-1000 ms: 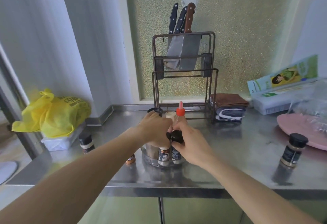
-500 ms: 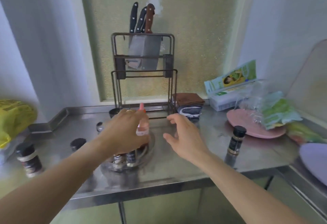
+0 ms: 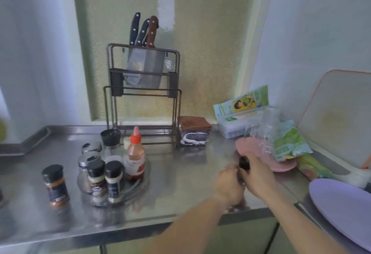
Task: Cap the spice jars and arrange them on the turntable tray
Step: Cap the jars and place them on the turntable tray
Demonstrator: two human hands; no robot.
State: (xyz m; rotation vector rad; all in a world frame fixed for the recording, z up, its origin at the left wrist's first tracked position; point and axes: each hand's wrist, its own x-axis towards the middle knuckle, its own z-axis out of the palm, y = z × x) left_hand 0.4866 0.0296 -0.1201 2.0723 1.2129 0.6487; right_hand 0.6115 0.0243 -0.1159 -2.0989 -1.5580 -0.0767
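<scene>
The round metal turntable tray [image 3: 140, 183] sits left of centre on the steel counter. On it stand two black-capped spice jars [image 3: 106, 181], metal-lidded shakers [image 3: 88, 161], a black grinder [image 3: 110, 138] and a red-capped sauce bottle [image 3: 135, 155]. Another black-capped spice jar [image 3: 55, 184] stands on the counter left of the tray. To the right, both hands close around a black-capped spice jar [image 3: 244, 164]: my right hand [image 3: 259, 175] grips its top, my left hand [image 3: 228, 185] holds its body. Most of that jar is hidden by the fingers.
A knife rack [image 3: 143, 85] with knives stands at the back wall, folded cloths [image 3: 193, 131] beside it. A pink plate [image 3: 281, 166] with plastic bags lies behind my hands, a purple plate [image 3: 345, 207] at the right edge, a box of wrap [image 3: 239, 117] behind.
Both hands left the turntable and moved right to the spice jar near the pink plate, and now hold it. The camera view swung to the right.
</scene>
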